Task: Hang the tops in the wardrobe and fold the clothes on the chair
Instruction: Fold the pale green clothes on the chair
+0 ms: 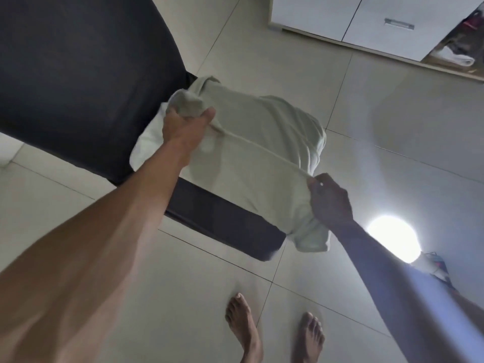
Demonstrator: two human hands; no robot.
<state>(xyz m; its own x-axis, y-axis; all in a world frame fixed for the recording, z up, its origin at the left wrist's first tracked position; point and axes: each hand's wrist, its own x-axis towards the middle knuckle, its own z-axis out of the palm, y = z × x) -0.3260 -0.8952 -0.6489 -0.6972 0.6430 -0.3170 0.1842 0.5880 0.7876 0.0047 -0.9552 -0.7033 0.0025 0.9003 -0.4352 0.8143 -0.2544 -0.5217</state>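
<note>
**One pale green garment, held between two hands above the chair**

A single pale green garment [256,153] is stretched in the air between both hands — its long axis runs on a diagonal from upper left to lower right in the head view. The upper-left end is bunched; the lower-right end hangs in a loose flap past the edge of the dark chair [78,82]. A taut fold line runs straight along that same diagonal from one hand to the other.

The left hand [183,124] has its grip closed around the bunched upper-left end, with fingers and thumb curled into the cloth. The right hand [330,199] pinches the lower-right end, fingers curled tightly on the fabric. The garment sits over the chair's front part, mostly lifted off it, though whether its underside touches the seat is hard to tell at this blurred angle.

Two bare feet [243,326] stand on the tiled floor [392,106] below. At the top right is one white wardrobe [366,19] with one metal handle [399,23], and an open section beside it shows a few folded items — too blurred to count.
</note>
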